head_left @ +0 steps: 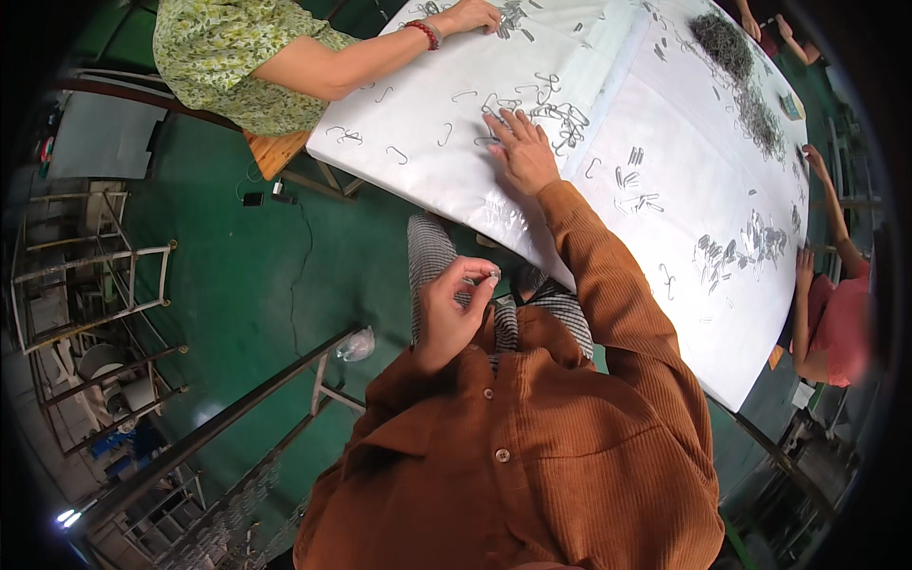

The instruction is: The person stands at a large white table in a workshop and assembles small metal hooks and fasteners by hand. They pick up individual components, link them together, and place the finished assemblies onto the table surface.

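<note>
Near my lap, off the table's edge, my left hand [454,312] is closed in a pinch. Something small and greyish shows at the fingertips, too small to name. My right hand [524,157] reaches over the white-covered table [655,161] with its fingers spread. Its fingertips touch the edge of a loose pile of bent wire hooks [568,122]. Several single hooks [397,154] lie scattered to the left of that pile. Right of my right hand are small groups of short grey metal pieces [627,178], and a larger group [746,245] lies farther right.
A co-worker in a green patterned top [249,66] handles metal pieces at the far left. Another, in a pink top [841,328], sits at the right. A dense wire heap [724,46] lies at the far side. Metal racks [90,261] stand left, with a cable [309,242] on the floor.
</note>
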{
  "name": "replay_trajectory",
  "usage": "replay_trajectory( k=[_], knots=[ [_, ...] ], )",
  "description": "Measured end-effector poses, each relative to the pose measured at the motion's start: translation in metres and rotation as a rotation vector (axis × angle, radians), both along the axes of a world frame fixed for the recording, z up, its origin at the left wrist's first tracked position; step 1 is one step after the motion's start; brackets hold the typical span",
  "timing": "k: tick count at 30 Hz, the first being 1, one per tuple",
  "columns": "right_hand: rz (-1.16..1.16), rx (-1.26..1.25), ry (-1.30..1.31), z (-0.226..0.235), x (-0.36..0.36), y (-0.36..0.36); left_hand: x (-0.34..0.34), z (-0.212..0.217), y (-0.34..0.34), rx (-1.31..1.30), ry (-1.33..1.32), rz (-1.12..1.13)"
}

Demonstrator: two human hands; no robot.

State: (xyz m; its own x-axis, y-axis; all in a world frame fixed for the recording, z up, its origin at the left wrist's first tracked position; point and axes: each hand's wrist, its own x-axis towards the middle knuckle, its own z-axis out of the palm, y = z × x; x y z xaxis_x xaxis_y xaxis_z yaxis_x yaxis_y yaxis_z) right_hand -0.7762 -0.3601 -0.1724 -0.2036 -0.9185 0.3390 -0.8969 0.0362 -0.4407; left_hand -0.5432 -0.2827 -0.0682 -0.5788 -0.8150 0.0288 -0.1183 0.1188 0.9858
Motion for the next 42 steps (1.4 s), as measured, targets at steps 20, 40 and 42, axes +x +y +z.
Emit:
replay_trajectory(
  k=[20,40,42],
  knots=[
    [-0.027,0.131,0.169,-0.005,-0.050,0.015,0.015,-0.005,-0.013,0.025,0.020,0.118],
    [-0.197,0.178,0.048,0.011,-0.025,0.029,0.001,-0.007,-0.011,0.033,0.068,0.142],
    [-0.216,0.245,0.032,-0.001,-0.018,0.015,0.001,-0.005,-0.010,0.016,0.044,0.139]
  ],
)
